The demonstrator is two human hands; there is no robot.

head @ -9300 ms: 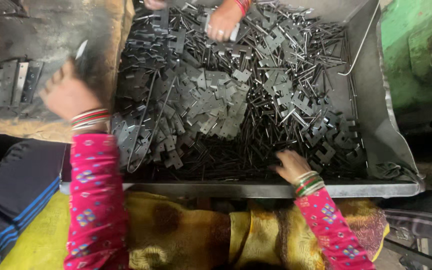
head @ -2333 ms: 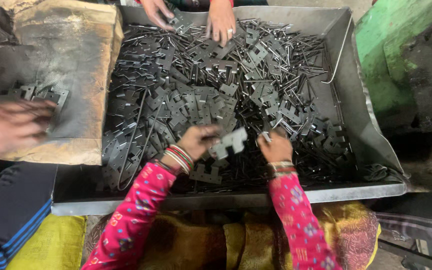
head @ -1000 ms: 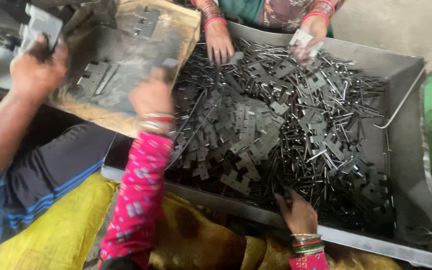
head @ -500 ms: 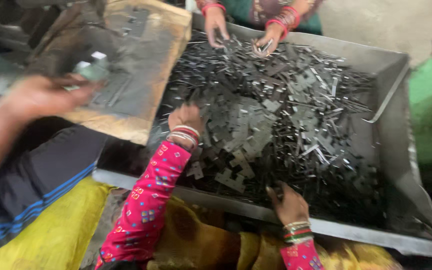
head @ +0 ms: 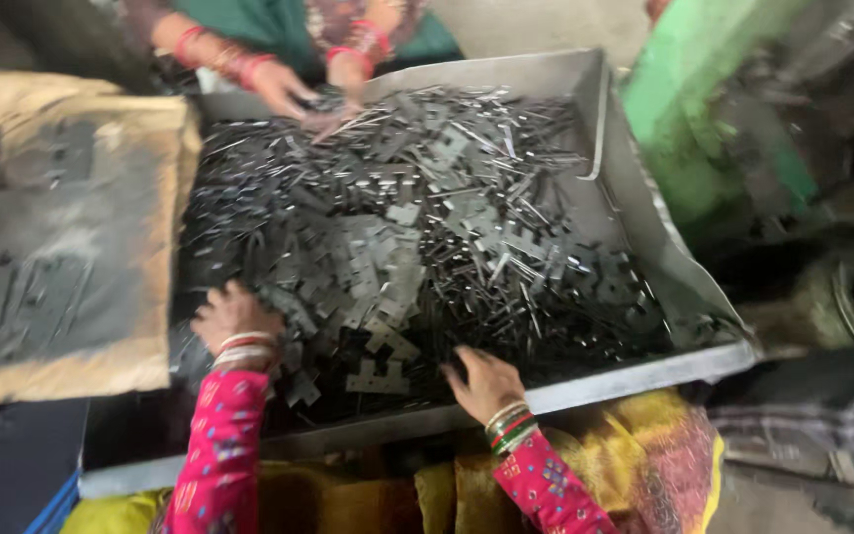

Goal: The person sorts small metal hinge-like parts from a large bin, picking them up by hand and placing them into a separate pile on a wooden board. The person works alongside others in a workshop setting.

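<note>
Tray: large grey sheet-metal tray [head: 644, 213], shallow walls, tilted across the view; near rim runs just above the person's lap.
Contents: heap of dark flat metal stampings [head: 397, 247], cross and bracket shapes mixed with thin strips, piled deepest at the tray's middle, thinner toward the right corner.
Left hand: left hand [head: 234, 316] lies on the heap by the tray's near left corner, fingers curled down into the pieces; grip looks closed around a few stampings, though motion blur leaves that uncertain. Bangles at the wrist, pink patterned sleeve below.
Right hand: right hand [head: 486, 381] at the tray's near edge, about mid-length, fingers spread flat on the pieces; grip released, nothing lifted. Bangles and the same pink sleeve.
Single piece: one pale bracket-shaped stamping [head: 378, 378] lies flat between the two hands, near the near rim, touching neither.
Other person: co-worker's hands [head: 289, 89] at the tray's far left corner, both in the heap, red bangles on the wrists.
Left of tray: worn brown board [head: 61, 237] with a dark greasy surface, just beside the tray's left wall.
Right of tray: green painted machine part [head: 714, 109], near the far right corner.
Lap: yellow cloth [head: 644, 445] under the near rim.
</note>
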